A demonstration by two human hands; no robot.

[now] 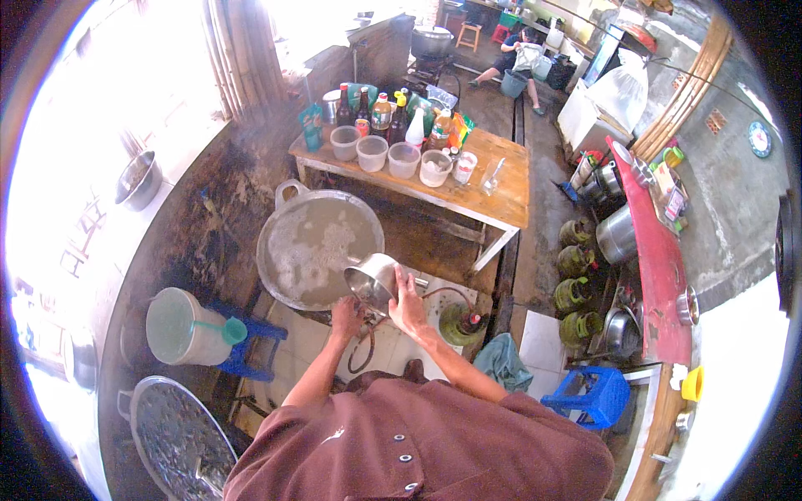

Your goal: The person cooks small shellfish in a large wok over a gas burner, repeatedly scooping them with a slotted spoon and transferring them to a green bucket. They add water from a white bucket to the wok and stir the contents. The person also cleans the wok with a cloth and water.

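Note:
A stainless steel pot (pixel 372 283) is tilted over the near right rim of a large metal pan (pixel 313 241) full of cloudy, foamy liquid. My right hand (pixel 407 305) grips the pot's right side, with the thumb and fingers against its wall. Low at the pot's near left side is my left hand (pixel 348 318), close to the pan's rim; its fingers are partly hidden, so whether it holds the pot cannot be told. Right of my hands, a green gas cylinder (pixel 460 324) stands on the tiles with a hose (pixel 369 351) running from it.
A wooden table (pixel 501 188) ahead bears plastic tubs (pixel 404 160) and bottles (pixel 398 119). At left stand a white bucket (pixel 188 325) on a blue stool (pixel 263 341) and a large dark-filled pan (pixel 175 432). Several gas cylinders (pixel 573 294) line the right. A person (pixel 523 56) sits far back.

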